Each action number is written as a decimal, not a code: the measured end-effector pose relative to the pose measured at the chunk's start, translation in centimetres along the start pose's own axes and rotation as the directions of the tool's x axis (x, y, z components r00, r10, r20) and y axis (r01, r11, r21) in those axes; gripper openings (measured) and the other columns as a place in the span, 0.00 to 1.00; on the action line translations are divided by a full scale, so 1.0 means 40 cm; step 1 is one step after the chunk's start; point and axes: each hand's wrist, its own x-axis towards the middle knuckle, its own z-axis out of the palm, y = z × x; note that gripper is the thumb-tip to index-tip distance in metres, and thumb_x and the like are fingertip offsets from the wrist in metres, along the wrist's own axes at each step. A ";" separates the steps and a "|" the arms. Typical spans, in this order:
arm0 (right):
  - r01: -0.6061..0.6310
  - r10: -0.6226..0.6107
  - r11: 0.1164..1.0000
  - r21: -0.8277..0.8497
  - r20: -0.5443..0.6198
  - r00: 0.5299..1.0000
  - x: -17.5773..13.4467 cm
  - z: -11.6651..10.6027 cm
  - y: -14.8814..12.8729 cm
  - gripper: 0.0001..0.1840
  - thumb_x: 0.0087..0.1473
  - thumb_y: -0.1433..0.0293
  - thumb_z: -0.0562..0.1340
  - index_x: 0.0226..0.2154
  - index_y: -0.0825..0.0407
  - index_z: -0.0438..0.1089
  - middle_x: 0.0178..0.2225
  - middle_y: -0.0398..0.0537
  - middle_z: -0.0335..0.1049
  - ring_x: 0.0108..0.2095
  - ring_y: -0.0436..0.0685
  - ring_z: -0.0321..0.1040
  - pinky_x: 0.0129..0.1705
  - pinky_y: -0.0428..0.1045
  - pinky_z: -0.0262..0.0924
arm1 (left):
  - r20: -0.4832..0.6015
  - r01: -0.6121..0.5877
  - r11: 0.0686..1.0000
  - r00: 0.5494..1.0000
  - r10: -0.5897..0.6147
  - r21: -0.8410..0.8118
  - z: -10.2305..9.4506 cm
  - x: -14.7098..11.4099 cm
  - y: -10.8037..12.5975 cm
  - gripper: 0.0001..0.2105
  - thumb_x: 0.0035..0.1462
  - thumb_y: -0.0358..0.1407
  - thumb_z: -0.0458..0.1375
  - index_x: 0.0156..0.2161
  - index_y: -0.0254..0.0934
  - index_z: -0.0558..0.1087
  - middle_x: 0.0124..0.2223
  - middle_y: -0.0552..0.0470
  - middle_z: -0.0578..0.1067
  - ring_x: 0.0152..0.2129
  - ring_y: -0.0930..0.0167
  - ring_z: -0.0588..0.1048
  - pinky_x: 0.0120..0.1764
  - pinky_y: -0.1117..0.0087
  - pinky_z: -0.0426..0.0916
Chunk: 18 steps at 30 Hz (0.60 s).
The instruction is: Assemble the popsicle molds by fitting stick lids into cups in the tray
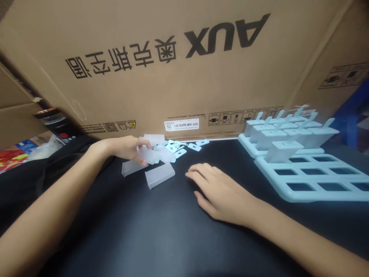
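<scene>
My left hand (127,148) reaches into a heap of frosted, see-through popsicle molds, thumb and fingers closed around one popsicle mold (151,156). Just below it, another mold (160,176) lies on its side, and one more mold (133,167) sits partly under the hand. Pale blue lids with slots (181,153) are scattered right behind the heap. My right hand (215,188) rests low over the black tabletop (170,231), fingers loosely bent and apart, holding nothing.
On the right, a light blue rack (309,188) with rectangular holes holds one capped mold (284,151). Behind it, a second rack (248,146) carries several molds with upright sticks. A large cardboard box (173,88) walls off the back. A dark bottle (59,125) stands at left.
</scene>
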 end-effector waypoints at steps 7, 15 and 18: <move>-0.156 0.179 0.939 0.305 -0.049 0.983 -0.008 0.000 0.025 0.30 0.63 0.63 0.55 0.64 0.52 0.52 0.60 0.57 0.62 0.59 0.61 0.60 0.58 0.60 0.61 | -0.350 -0.236 0.971 0.913 0.212 -0.027 -0.033 -0.046 0.104 0.31 0.46 0.61 0.63 0.46 0.40 0.67 0.45 0.48 0.73 0.39 0.63 0.72 0.38 0.69 0.64; -0.345 0.368 0.625 0.700 0.125 0.921 0.006 -0.025 0.008 0.26 0.59 0.59 0.60 0.56 0.48 0.56 0.40 0.45 0.74 0.32 0.51 0.69 0.35 0.49 0.64 | -0.411 -0.474 0.878 0.815 0.408 -0.068 0.090 -0.056 0.354 0.26 0.54 0.59 0.59 0.47 0.42 0.64 0.44 0.51 0.74 0.34 0.65 0.74 0.33 0.69 0.62; -0.379 0.360 0.708 0.596 0.157 0.919 0.000 -0.049 0.028 0.20 0.56 0.62 0.62 0.49 0.48 0.62 0.33 0.41 0.72 0.30 0.51 0.66 0.32 0.47 0.60 | -0.367 -0.522 0.847 0.810 0.457 -0.097 0.092 -0.047 0.352 0.30 0.52 0.61 0.60 0.50 0.43 0.64 0.47 0.50 0.75 0.38 0.63 0.75 0.34 0.68 0.64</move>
